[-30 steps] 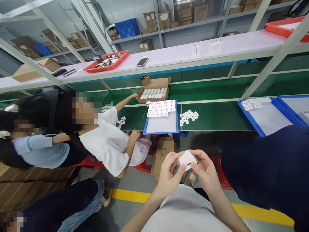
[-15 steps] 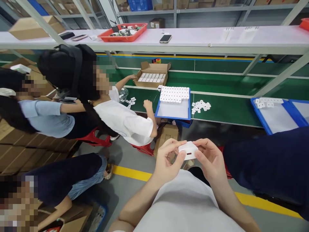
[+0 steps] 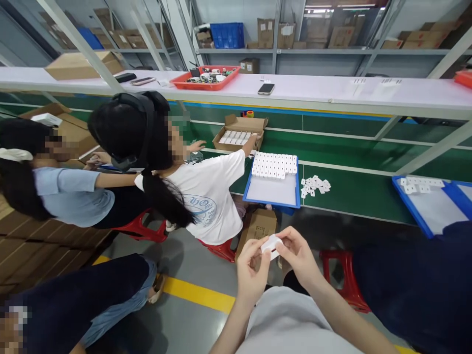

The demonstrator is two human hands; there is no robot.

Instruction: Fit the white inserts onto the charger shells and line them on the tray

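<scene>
I hold a small white plastic case (image 3: 271, 247) with a dark slot between both hands, in front of my body. The fingers and thumb of my left hand (image 3: 252, 265) pinch its left side. On its right side, my right hand (image 3: 300, 260) grips with thumb and fingertips. Part of the case is hidden behind the fingers. Beyond my hands, a blue-rimmed tray (image 3: 271, 191) on the green bench bears rows of white pieces (image 3: 275, 164) at its far end. A loose pile of flat white pieces (image 3: 315, 186) lies right of the tray.
A co-worker in a white shirt (image 3: 214, 196) sits ahead left, one arm reaching to a carton (image 3: 263, 123) of white pieces. Red stools (image 3: 346, 280) and an open carton (image 3: 260, 223) stand by the bench. Another blue tray (image 3: 442, 209) is at right. A shelf (image 3: 306, 93) spans above.
My view has tilted up and turned slightly. The case, still in both hands, has shifted left and tilted. The co-worker in white has leaned and reached an arm to the carton.
</scene>
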